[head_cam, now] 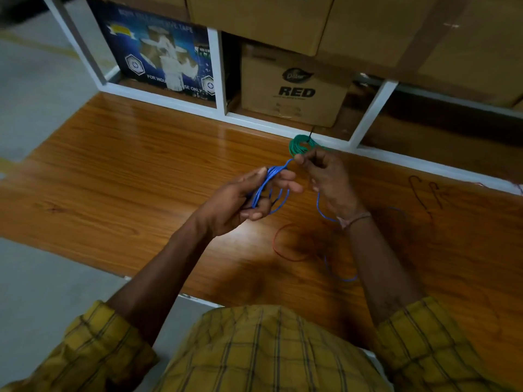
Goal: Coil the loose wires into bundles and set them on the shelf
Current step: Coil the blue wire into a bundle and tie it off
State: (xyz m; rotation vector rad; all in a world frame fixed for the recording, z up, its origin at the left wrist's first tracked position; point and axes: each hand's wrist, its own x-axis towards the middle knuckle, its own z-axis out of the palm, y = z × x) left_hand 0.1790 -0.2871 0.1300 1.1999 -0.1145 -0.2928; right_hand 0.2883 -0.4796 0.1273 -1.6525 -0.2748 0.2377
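My left hand (pixel 249 196) grips a half-wound bundle of blue wire (pixel 264 185), its loops hanging between my fingers. My right hand (pixel 325 176) pinches the same blue wire just beyond the bundle, at about the level of my left fingertips. The wire's loose tail (pixel 339 275) runs down past my right wrist and lies on the wooden board. A coiled green wire bundle (pixel 300 144) lies on the board right behind my right hand, close to the white shelf frame (pixel 283 125). A loose red wire (pixel 285 244) curls on the board below my hands.
A brown carton marked RED (pixel 294 89) and a blue printed box (pixel 164 52) fill the low shelf compartments. Larger cartons (pixel 368 24) stack above. The wooden board (pixel 127 165) lies on a grey floor (pixel 36 89). Dark scribbles (pixel 424 193) mark the board at right.
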